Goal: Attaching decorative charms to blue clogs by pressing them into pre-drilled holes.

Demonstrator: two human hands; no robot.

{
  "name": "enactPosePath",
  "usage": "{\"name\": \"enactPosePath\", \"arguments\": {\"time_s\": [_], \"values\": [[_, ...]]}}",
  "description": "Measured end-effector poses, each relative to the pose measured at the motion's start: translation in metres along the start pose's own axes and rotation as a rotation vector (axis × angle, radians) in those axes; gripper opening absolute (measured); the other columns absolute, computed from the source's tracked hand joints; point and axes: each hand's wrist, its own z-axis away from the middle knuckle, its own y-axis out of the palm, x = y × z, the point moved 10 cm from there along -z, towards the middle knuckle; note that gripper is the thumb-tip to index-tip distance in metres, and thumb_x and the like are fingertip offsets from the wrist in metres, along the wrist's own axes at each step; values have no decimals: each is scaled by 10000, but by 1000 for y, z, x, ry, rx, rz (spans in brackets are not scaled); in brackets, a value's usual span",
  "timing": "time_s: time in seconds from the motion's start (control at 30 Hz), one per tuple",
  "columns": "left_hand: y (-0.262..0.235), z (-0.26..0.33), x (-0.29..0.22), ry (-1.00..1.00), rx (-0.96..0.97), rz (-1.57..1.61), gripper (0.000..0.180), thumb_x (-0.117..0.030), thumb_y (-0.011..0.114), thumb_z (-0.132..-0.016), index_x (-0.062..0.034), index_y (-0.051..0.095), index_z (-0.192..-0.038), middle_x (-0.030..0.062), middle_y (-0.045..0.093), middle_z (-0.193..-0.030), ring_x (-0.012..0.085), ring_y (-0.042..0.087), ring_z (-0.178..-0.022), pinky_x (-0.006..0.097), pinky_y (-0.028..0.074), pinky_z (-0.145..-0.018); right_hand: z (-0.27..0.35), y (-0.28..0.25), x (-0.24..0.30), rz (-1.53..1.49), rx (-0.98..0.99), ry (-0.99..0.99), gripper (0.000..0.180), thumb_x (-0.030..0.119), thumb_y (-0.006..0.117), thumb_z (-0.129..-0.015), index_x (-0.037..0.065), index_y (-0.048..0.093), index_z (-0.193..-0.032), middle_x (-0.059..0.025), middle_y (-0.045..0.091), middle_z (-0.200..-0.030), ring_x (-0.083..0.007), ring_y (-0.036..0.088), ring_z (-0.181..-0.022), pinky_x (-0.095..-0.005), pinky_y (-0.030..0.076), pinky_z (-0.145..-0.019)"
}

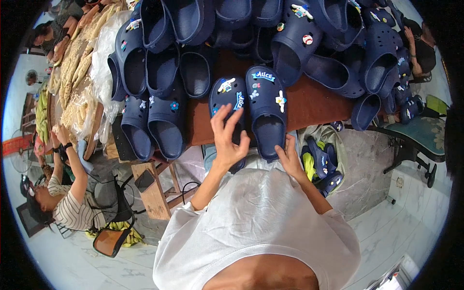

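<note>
In front of me, at the near edge of a brown-covered table [203, 130], two navy clogs lie side by side with their toes pointing away. The left clog [224, 87] carries a blue banner charm and a white cartoon charm. My left hand [227, 140] is over its opening, fingers apart and touching its upper, hiding much of the shoe. The right clog [266, 99] bears a similar banner charm, small round charms and a white figure. My right hand [290, 159] grips its heel, with the thumb on the rim and the fingers along the right side.
Piled navy clogs [193, 24] fill the table's far side. A bag [333, 145] with more clogs stands to the right below, near a green chair [415, 135]. At left are a wooden stool [151, 191] and a person in stripes [72, 208] handling pale produce.
</note>
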Motion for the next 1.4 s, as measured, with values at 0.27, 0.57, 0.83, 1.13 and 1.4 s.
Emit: {"name": "enactPosePath", "arguments": {"time_s": [0.27, 0.57, 0.83, 1.13, 1.4], "values": [[59, -53, -18, -17, 189, -28, 473, -83, 653, -878, -24, 571, -1341, 266, 490, -1399, 441, 492, -1260, 484, 392, -1076, -64, -38, 104, 393, -210, -251, 434, 261, 624, -989, -8, 493, -1303, -208, 580, -1172, -268, 657, -921, -374, 523, -803], [106, -63, 9, 17, 298, -211, 416, -54, 583, -911, 134, 550, -1281, 329, 493, -1361, 471, 476, -1246, 505, 397, -1075, -113, 6, 165, 855, -141, -370, 415, 345, 654, -936, -22, 495, -1049, -264, 575, -1021, -467, 650, -851, -513, 552, -692], [104, -65, -4, 38, 211, -249, 375, -67, 621, -877, 31, 623, -1239, 222, 585, -1203, 422, 529, -1092, 489, 446, -972, -114, 21, 159, 1044, -147, -500, 247, 96, 659, -851, -10, 496, -1003, -221, 584, -931, -395, 670, -745, -477, 571, -608], [98, -66, 8, -42, 161, -179, 319, -58, 604, -885, 2, 621, -1198, 209, 583, -1184, 412, 511, -1089, 493, 434, -961, -118, -24, 129, 636, -224, -468, 137, 33, 485, -945, 43, 519, -1077, -247, 642, -979, -435, 665, -809, -466, 548, -663], [95, -66, 5, -22, 196, -151, 319, -65, 617, -881, 32, 609, -1186, 212, 582, -1207, 417, 520, -1094, 489, 456, -951, -124, -56, 48, 247, -132, -36, 236, 226, 471, -1060, 54, 549, -1201, -86, 666, -935, -123, 646, -676, -310, 539, -571]]}}
